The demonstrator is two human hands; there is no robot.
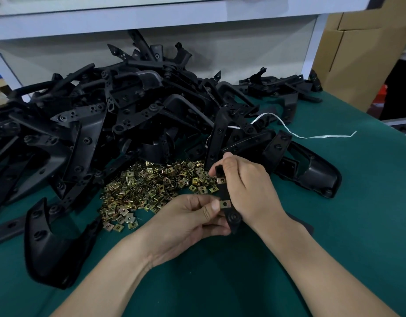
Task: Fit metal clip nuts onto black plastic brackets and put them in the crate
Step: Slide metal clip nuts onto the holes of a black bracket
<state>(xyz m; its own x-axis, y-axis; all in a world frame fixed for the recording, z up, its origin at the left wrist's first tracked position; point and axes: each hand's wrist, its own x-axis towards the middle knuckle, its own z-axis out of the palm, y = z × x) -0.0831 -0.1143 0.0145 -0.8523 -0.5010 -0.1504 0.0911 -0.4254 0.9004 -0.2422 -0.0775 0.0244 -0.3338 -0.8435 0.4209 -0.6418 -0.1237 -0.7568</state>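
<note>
With the black bracket (233,219) clasped in the right grip (245,186), a clip nut (225,204) pinched by the left grip (190,216) is being seated on it, so a firm sideways push toward the right grip is judged needed next.

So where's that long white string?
In the head view, the thin white plastic string lies on the green table, right of centre, trailing from the pile of black plastic brackets.
</note>
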